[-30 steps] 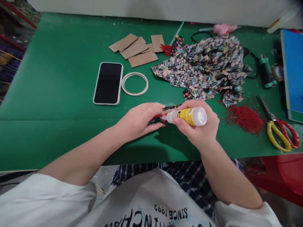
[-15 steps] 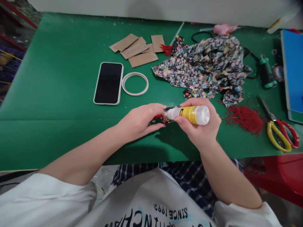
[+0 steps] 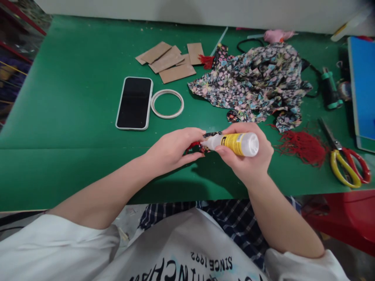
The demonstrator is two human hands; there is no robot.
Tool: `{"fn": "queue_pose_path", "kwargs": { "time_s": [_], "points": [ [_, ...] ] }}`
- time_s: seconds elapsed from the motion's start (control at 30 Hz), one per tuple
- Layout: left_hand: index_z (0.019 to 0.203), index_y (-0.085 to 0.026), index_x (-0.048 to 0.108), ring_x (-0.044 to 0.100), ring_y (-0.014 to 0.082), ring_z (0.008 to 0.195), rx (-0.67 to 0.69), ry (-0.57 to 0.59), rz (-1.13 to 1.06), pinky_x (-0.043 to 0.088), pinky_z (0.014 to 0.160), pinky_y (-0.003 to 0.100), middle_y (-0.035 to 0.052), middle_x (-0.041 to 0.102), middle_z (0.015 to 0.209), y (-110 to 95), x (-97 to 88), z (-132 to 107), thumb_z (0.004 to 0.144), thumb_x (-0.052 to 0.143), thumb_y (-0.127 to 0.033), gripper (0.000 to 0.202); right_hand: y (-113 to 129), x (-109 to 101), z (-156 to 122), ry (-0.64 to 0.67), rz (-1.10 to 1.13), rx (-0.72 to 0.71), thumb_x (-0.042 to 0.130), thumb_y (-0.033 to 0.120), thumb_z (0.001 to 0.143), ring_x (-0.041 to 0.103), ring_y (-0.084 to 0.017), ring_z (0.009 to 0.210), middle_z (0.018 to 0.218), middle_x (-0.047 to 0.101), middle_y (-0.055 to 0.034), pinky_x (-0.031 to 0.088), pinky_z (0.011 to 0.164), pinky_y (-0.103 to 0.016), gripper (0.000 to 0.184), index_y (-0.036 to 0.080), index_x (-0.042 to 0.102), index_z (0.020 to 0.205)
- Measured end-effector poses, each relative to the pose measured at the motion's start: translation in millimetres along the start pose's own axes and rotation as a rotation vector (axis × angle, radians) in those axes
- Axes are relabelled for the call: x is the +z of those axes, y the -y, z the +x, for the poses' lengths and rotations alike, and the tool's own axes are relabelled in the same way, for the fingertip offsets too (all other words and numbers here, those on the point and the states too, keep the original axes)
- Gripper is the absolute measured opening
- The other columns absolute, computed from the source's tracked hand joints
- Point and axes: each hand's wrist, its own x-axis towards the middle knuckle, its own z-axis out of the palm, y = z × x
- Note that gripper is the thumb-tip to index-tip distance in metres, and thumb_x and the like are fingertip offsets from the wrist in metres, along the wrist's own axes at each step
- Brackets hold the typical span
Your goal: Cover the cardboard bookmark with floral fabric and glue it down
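Observation:
Near the front of the green table, my left hand [image 3: 175, 150] is closed on a small floral fabric piece [image 3: 205, 148] with red threads [image 3: 193, 146] at its left end. Most of that piece is hidden by my fingers and the bottle. My right hand [image 3: 252, 158] grips a glue bottle [image 3: 234, 144], clear with a yellow label, tilted so its nozzle points left onto the fabric. The nozzle tip lies right at the fabric between both hands; whether glue flows out I cannot tell.
Beyond my hands lie a phone [image 3: 134, 103], a tape roll [image 3: 181, 104], cardboard pieces [image 3: 177, 73] and crumpled floral cloth [image 3: 249, 82]. To the right are red threads [image 3: 306, 150], scissors [image 3: 338, 146], a green-black tool [image 3: 331, 89] and a blue board [image 3: 363, 89].
The bottle's nozzle has shifted slightly to the left along the fabric, and its base has dipped a little toward me. My left hand stays almost still.

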Motion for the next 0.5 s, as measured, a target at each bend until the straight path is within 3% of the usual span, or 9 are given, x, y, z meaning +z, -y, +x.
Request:
{"fn": "queue_pose_path", "kwargs": {
  "time_s": [0.17,0.5],
  "points": [
    [0.107,-0.017,0.051,0.061,0.0173,0.102,0.002,-0.006,-0.026,0.053,0.081,0.028,0.0083,0.064,0.112,0.0,0.5,0.4,0.081,0.062,-0.028,0.03,-0.9,0.8,-0.9,-0.007,0.058,0.0,0.072,0.039,0.069,0.059,-0.012,0.064,0.075,0.063,0.0018,0.049,0.056,-0.027,0.025,0.023,0.056,0.081],
    [0.108,-0.018,0.049,0.063,0.0191,0.097,-0.106,0.032,-0.118,0.052,0.08,0.031,0.0081,0.063,0.112,-1.3,1.7,-0.9,0.079,0.064,-0.036,0.038,-1.3,1.7,-0.6,-0.019,0.03,0.048,0.07,0.044,0.069,0.059,-0.012,0.064,0.075,0.063,0.0031,0.048,0.058,-0.027,0.028,0.024,0.056,0.082]
  ]
}}
